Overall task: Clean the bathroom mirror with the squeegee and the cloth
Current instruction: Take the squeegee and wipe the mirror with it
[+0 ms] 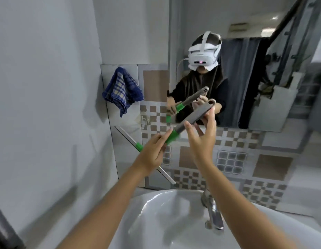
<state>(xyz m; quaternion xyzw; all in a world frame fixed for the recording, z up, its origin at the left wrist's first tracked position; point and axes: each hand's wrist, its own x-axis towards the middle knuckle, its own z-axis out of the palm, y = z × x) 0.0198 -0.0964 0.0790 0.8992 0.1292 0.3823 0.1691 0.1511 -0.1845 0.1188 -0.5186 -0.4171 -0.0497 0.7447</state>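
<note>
The squeegee [195,116] has a grey handle, a green neck and a long metal blade that slants down to the lower right. It is held tilted in front of the mirror's lower left corner. My left hand [152,151] grips it at the green neck, hiding the middle of the blade. My right hand [202,139] holds the grey handle between thumb and fingers, near its top end. A blue checked cloth [123,90] hangs on the tiled wall at the left. The mirror [254,78] reflects a person with a headset holding the squeegee.
A white sink [156,212] lies below my arms, with a chrome tap [212,212] at its back right. Patterned brown and grey tiles [231,159] cover the wall under the mirror. A plain grey wall [39,105] stands close on the left.
</note>
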